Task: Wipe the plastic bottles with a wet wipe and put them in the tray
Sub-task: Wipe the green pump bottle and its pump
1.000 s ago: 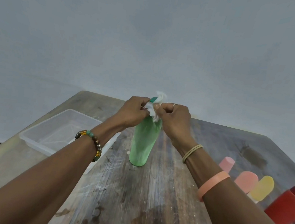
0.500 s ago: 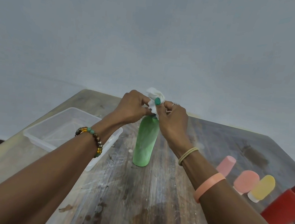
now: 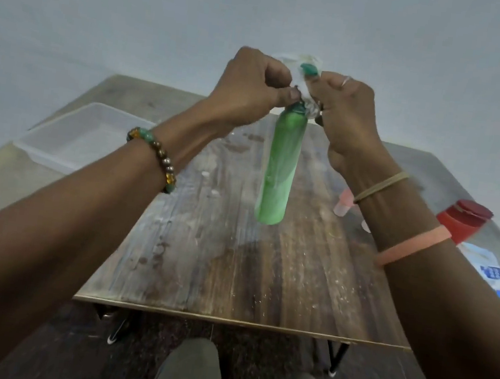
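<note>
Left hand (image 3: 248, 91) holds bottle (image 3: 279, 167) (right hand (image 3: 346, 116): wipe (image 3: 301, 85))

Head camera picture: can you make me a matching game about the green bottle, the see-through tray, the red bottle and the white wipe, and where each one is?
Things:
1. tall green plastic bottle
2. clear plastic tray
3. red plastic bottle
4. white wet wipe

Places:
A. near the right edge of the table
B. bunched at a bottle's top, pinched by the right hand
C. on the table's left side
D. in the middle, gripped at its neck by the left hand

Pairs: 1-D, 2-C, 3-A, 4-B
</note>
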`<control>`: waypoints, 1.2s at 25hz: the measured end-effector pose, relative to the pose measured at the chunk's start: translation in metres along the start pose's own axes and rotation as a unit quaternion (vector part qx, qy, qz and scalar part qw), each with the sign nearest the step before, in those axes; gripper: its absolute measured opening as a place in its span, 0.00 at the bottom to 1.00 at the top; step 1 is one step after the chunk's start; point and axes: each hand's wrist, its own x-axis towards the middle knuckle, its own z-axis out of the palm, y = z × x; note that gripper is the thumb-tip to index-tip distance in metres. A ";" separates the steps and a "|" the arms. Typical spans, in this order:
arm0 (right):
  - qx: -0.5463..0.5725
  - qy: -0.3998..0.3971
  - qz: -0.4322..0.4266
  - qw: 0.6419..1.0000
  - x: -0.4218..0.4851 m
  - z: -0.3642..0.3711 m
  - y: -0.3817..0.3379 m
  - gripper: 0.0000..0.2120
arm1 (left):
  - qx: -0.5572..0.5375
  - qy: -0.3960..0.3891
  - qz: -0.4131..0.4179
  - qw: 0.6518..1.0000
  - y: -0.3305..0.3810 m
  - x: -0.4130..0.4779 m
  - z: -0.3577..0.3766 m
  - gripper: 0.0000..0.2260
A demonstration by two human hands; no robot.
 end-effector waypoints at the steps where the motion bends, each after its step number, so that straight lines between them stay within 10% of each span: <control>1: 0.003 0.001 -0.003 1.000 -0.009 -0.011 0.003 0.15 | -0.021 0.014 -0.006 1.000 0.004 -0.008 0.010 0.08; 10: -0.004 0.023 -0.025 0.999 -0.083 -0.054 0.032 0.14 | -0.018 0.026 -0.005 0.999 0.031 -0.078 0.069 0.05; 15: -0.252 0.087 -0.078 0.961 -0.092 -0.061 0.024 0.29 | 0.073 0.031 0.032 0.996 0.041 -0.080 0.070 0.06; 23: -0.138 0.104 -0.004 0.985 -0.083 -0.056 0.029 0.26 | 0.073 -0.107 0.038 0.991 0.033 -0.072 0.071 0.07; 30: -0.330 0.147 -0.076 0.929 -0.083 -0.052 0.025 0.19 | 0.073 -0.040 0.036 0.996 0.028 -0.070 0.072 0.06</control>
